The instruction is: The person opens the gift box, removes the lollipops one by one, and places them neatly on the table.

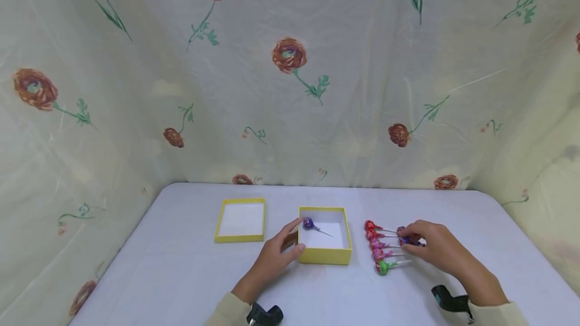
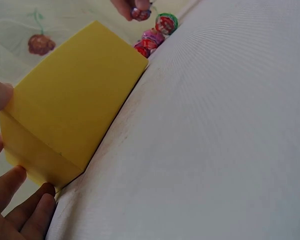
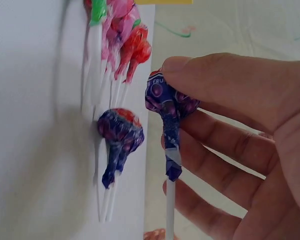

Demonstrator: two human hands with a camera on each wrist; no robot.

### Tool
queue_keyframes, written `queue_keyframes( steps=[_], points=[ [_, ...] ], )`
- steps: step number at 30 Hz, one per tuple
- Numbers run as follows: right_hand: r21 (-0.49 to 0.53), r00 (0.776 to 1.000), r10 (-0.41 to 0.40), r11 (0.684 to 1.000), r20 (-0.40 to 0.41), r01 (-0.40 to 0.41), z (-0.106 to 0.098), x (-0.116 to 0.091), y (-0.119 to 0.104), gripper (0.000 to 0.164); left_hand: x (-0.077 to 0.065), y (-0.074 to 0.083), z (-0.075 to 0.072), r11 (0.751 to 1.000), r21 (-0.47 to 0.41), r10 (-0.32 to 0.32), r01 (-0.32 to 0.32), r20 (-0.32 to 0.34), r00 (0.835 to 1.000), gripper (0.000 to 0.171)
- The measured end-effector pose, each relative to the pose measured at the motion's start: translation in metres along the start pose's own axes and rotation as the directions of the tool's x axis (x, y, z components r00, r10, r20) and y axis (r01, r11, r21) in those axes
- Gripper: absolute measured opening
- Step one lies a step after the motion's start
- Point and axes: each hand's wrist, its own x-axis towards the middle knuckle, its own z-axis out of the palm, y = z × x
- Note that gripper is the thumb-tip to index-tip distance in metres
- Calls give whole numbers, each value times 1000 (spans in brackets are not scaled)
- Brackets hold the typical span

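Observation:
My right hand (image 1: 432,245) pinches a purple-wrapped lollipop (image 3: 162,100) by its head between thumb and fingers, its white stick pointing down in the right wrist view. Beside it on the table lie more purple lollipops (image 3: 121,132), overlapping. Fingertips and thumb of my left hand (image 1: 275,255) touch the left side of a yellow box (image 1: 325,256), which stands uncovered with a white inside. One purple lollipop (image 1: 308,224) lies in the box near its left wall. To the right of the box, a column of red, pink and green lollipops (image 1: 382,267) has sticks pointing right.
The yellow-rimmed box lid (image 1: 239,238) lies inside up on the table, left of the box. White cloth covers the table (image 1: 149,270). A flowered curtain (image 1: 353,114) hangs behind and at both sides.

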Motion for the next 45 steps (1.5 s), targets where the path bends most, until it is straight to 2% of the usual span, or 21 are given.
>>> queue_keyframes(
  steps=[7, 10, 15, 24, 33, 45],
  points=[
    [-4, 996, 88, 996, -14, -88, 1, -6, 9, 20, 0, -4, -1, 1000, 20, -20, 21, -5, 1000, 59],
    [-10, 994, 112, 994, -15, -112, 2, -8, 11, 19, 0, -4, -2, 1000, 16, -11, 11, -4, 1000, 60],
    [-18, 995, 97, 995, 5, -97, 5, -11, 17, 18, 0, -1, -1, 1000, -14, 9, -9, 7, 1000, 60],
    [-14, 995, 95, 995, 31, -94, 9, -11, 18, 19, -3, 6, 1, 1000, -7, -13, 13, -4, 1000, 58],
    [19, 986, 141, 990, 84, -143, 11, -10, 16, 19, -1, 4, 0, 1000, -4, -4, 4, -6, 1000, 58],
    [14, 991, 112, 993, 68, -113, 17, -11, 19, 17, 0, 5, 1, 999, -7, -38, 38, -3, 999, 57]
  ],
)
